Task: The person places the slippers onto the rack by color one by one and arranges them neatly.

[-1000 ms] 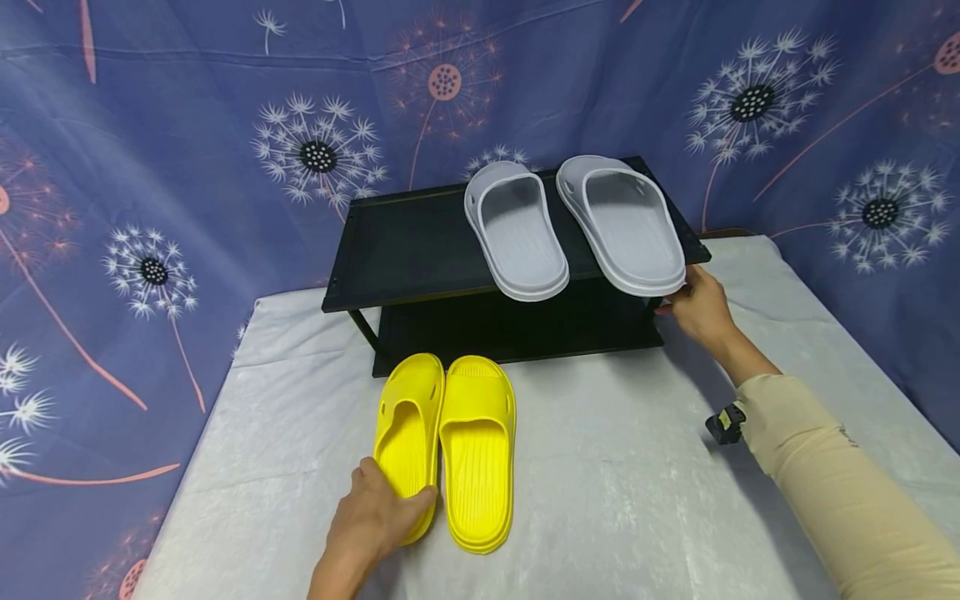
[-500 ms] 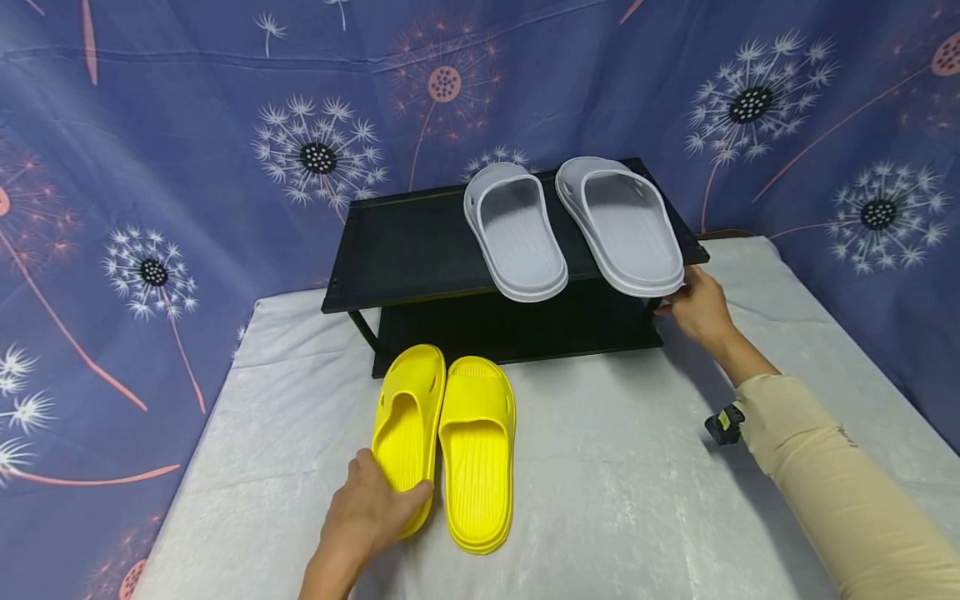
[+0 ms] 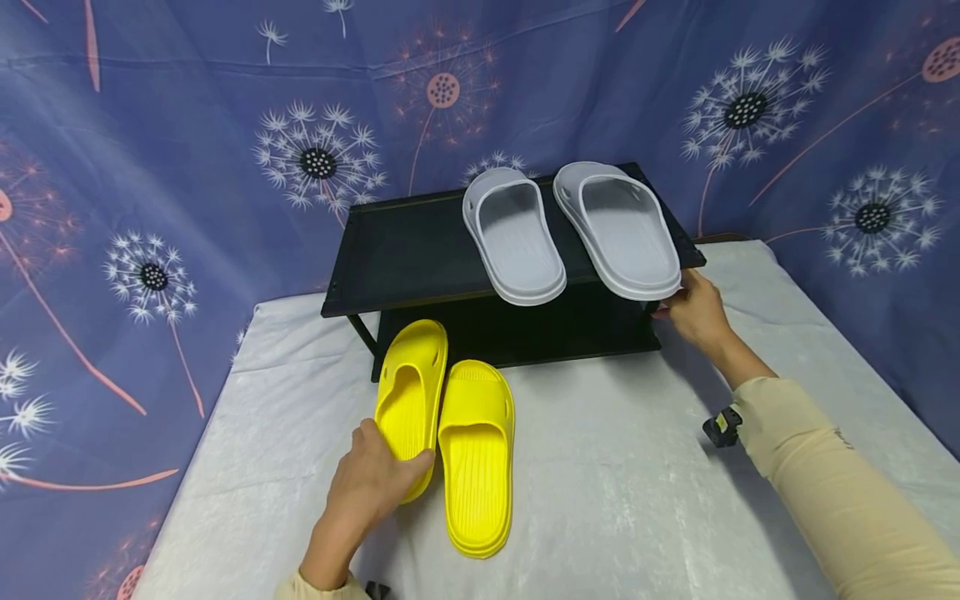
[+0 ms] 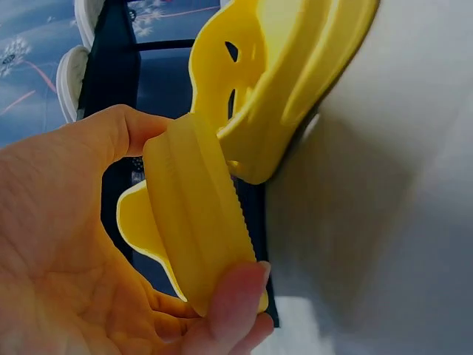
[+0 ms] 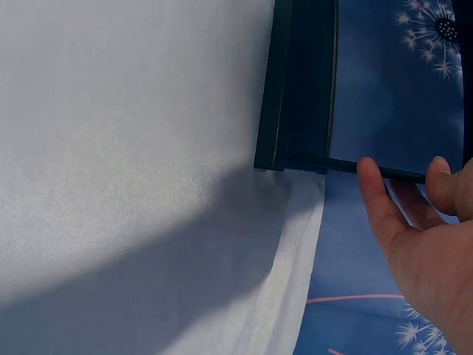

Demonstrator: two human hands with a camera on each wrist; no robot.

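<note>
My left hand [image 3: 369, 477] grips the heel end of a yellow slipper [image 3: 403, 404], thumb on the inner side and fingers round the outer side. Its toe overlaps the front edge of the lower shelf of a black two-tier shoe rack [image 3: 408, 250] in the head view. Beside it, a second yellow slipper [image 3: 477, 479] lies on the white cloth, toe toward the rack. My right hand [image 3: 697, 310] holds the rack's right end under the top shelf; the right wrist view shows its fingers and thumb at a thin black post [image 5: 344, 164].
Two grey slippers, one left [image 3: 517, 242] and one right [image 3: 632, 237], sit on the right half of the top shelf, heels jutting past its front edge. White cloth [image 3: 600, 483] covers the surface. A blue dandelion-print curtain [image 3: 187, 125] hangs close behind the rack.
My left hand has moved the left yellow slipper forward, from beside its mate until its toe overlaps the lower shelf. My right hand has stayed at the rack's end.
</note>
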